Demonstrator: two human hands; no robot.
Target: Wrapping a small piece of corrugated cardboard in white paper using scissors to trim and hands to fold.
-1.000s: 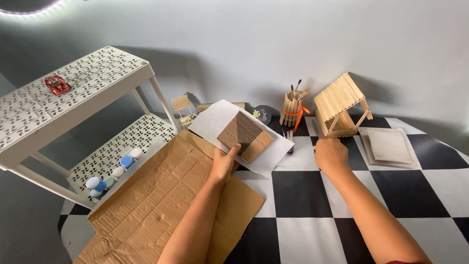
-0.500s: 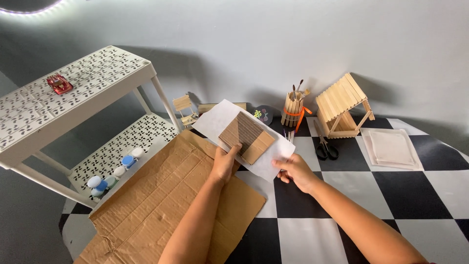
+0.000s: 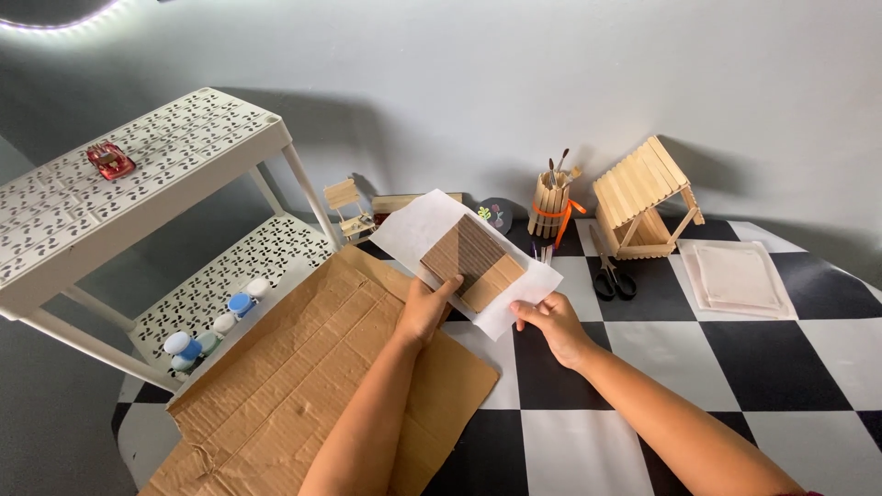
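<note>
A pale grey wall backs a black-and-white chequered tabletop (image 3: 735, 367), which serves here as the landmark. Off its left edge stands a white perforated plastic two-tier shelf rack (image 3: 138, 174), a small red toy car (image 3: 110, 160) on its top tier and a row of little paint pots with blue and white lids (image 3: 216, 321) on its lower tier. Over the tabletop's left part lies a large sheet of brown corrugated cardboard (image 3: 303, 395).

Above the tabletop's middle, both hands hold up a white sheet of paper (image 3: 413, 225) bearing a flat panel of glued wooden sticks, part dark brown and part pale (image 3: 470, 260). The left hand (image 3: 424, 308) is closed on the near edge of the panel and paper, thumb on top; the right hand (image 3: 549, 321) pinches the paper's near right corner. The step appears to be carrying or repositioning the panel on its paper; the next move calls for keeping the sheet level so that the panel does not slide.

At the tabletop's far edge stand a pale stick-built house with a pitched roof (image 3: 643, 197) and a round stick-built holder tied with orange ribbon (image 3: 549, 204), which holds brushes. Nearer lie black-handled scissors (image 3: 611, 271), and to the right a folded white cloth (image 3: 740, 280).
</note>
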